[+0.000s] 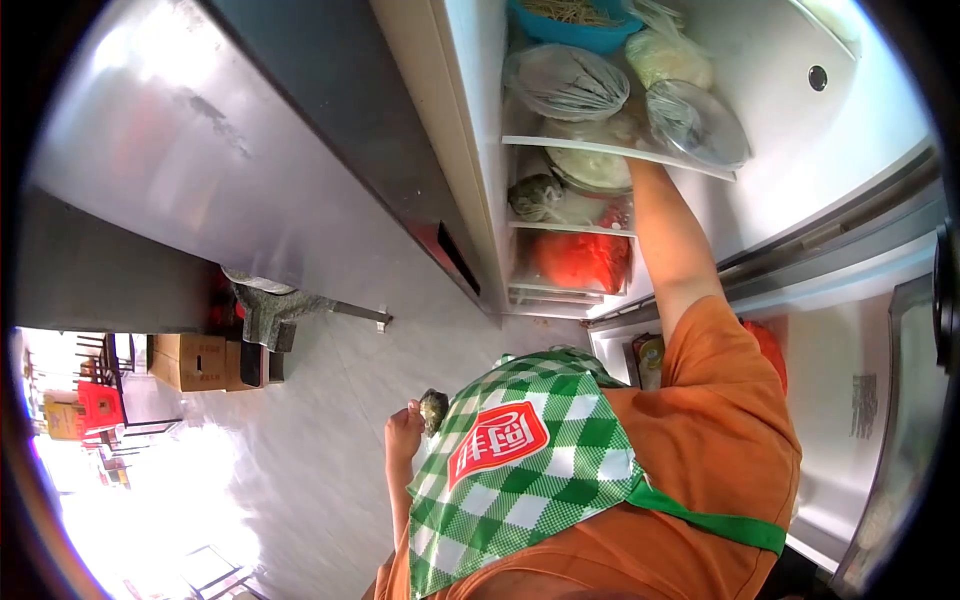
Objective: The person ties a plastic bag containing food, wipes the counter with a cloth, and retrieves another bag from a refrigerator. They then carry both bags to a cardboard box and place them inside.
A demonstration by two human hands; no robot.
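Note:
My left hand (403,432) is down beside the apron, its fingers closed on a small dark green bundle (433,411) that looks wrapped in clear plastic. My right arm reaches into the open fridge. My right hand (626,128) is by the shelf edge, blurred and partly hidden, so its fingers do not show. Close to it are a plastic-covered bowl (567,82), a round plastic-wrapped dish (697,123) and a bowl of pale food (592,168) on the shelf below.
A blue basin (575,28) and a bag of pale food (668,58) stand deeper in the fridge. Lower down are a bagged dark green item (536,196) and a red bag (582,260). The open fridge door (850,400) is at my right; cardboard boxes (190,362) stand left.

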